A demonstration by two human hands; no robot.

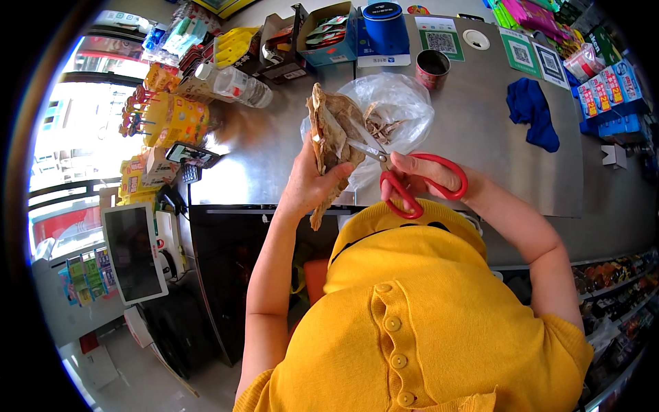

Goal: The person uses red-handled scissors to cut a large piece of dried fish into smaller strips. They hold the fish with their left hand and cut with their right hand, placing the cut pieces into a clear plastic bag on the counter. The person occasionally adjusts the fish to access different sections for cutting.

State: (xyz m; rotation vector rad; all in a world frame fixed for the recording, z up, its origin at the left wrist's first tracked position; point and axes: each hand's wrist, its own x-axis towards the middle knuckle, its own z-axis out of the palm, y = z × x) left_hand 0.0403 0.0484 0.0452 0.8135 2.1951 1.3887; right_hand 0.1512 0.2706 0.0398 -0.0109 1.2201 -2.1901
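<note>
My left hand (309,182) is closed round a wrinkled, tan-brown dried sheet (338,123), perhaps dried fish or skin; its exact kind I cannot tell. The sheet stands upright above the counter's near edge. In my right hand (422,175) are red-handled scissors (446,165), with fingers through the loops. Their blades point up and left, against the sheet's right side. Just beyond lies a clear plastic bag (412,103), and thin brown strips (381,127) rest in it.
The metal counter (480,130) carries a red tin (432,69), a blue canister (386,31), a water bottle (233,86) on its side and blue cloth (530,110). Boxed goods (328,34) line the far edge. A phone (193,155) and a monitor (135,253) stand at left.
</note>
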